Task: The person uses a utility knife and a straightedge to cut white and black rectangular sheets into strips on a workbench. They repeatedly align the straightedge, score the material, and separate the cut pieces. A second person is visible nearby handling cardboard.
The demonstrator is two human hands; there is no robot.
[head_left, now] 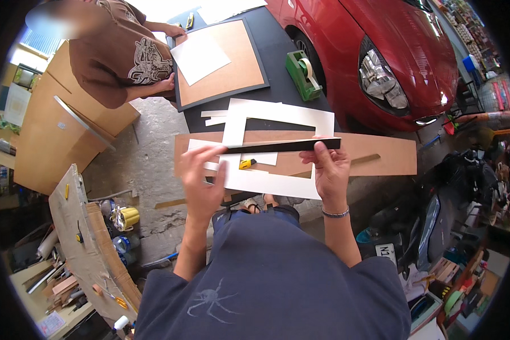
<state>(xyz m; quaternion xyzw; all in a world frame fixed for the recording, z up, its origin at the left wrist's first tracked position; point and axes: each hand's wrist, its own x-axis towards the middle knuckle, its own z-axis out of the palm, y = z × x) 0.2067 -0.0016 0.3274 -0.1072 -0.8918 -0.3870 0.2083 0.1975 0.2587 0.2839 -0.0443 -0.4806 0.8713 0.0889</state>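
Observation:
A long, thin black strip (272, 147) stretches across in front of me. My right hand (331, 173) pinches its right end between thumb and fingers. My left hand (203, 177), slightly blurred, is at the strip's left end, its thumb apart from its fingers; whether the fingertips touch the strip is hard to see. Below both hands lies a white rectangular frame (272, 185) with an open middle, on a long brown board (379, 148). A yellow utility knife (246, 164) and white strips show inside or beside the frame.
At the far left, a person in a brown shirt (110, 56) holds a brown panel (246, 56) with a white sheet (200, 58) on it. A green tape dispenser (303, 76) stands on the dark table (286, 107). Close to the table's right is a red car (374, 56).

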